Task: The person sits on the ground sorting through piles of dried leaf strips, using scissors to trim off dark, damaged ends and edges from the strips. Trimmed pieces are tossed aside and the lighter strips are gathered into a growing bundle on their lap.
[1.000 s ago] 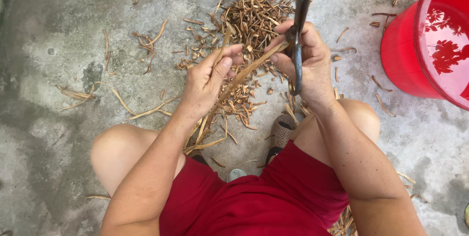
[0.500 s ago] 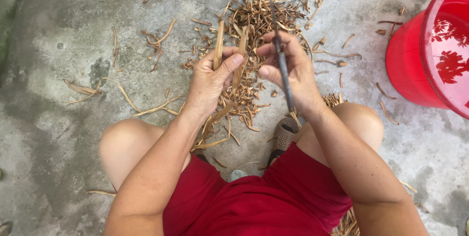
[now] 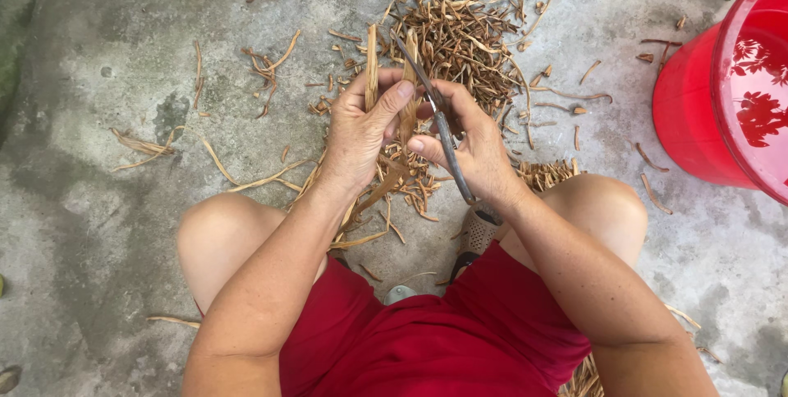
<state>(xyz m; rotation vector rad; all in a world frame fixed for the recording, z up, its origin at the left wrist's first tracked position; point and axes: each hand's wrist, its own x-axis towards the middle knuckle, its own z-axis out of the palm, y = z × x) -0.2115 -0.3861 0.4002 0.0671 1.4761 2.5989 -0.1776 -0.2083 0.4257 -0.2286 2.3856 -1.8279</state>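
My left hand [image 3: 361, 130] grips a few dry brown plant strips [image 3: 371, 56] that stick up past my fingers toward the pile. My right hand [image 3: 472, 151] holds dark metal scissors [image 3: 447, 146]; the blades point up-left and touch one strip [image 3: 408, 89] beside my left thumb. Both hands meet just above my knees, over the near edge of the pile of dry brown strips [image 3: 464, 40] on the concrete floor [image 3: 98, 192].
A red plastic bucket [image 3: 698, 110] stands at the right edge. Loose strips and cut bits lie scattered on the floor to the left [image 3: 267, 64] and right [image 3: 574, 105]. More cut pieces [image 3: 546, 174] lie by my right knee. I wear red shorts.
The scissors swung from pointing straight up to lying slantwise across my right hand. The strip in my left hand went from slanted to upright, and both hands drew closer together.
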